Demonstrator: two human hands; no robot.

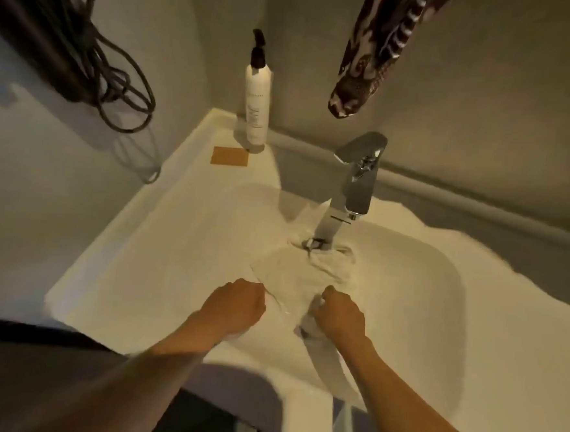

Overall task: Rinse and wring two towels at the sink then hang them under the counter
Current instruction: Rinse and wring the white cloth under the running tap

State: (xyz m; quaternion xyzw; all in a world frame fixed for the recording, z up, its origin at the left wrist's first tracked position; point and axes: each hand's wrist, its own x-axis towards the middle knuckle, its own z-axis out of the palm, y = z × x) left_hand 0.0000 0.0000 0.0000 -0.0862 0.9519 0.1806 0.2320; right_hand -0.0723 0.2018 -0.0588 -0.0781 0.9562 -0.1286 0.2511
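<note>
In the head view, a white towel (pixel 298 277) lies spread in the basin of the white sink (pixel 434 287), its far end at twelve o'clock under the spout of the chrome faucet (pixel 353 187). The left hand (pixel 233 305) grips the towel's near-left edge with curled fingers; the right hand (pixel 339 315), at three o'clock from it, clenches a bunched fold whose tail hangs over the sink's near rim. On the counter (pixel 176 208), at eleven o'clock from the basin, stand a white pump bottle (pixel 256 107) and a tan rectangle (pixel 230 157). A patterned cloth (pixel 372 60) hangs above the faucet, and dark cables (pixel 117 82) hang at ten o'clock.
</note>
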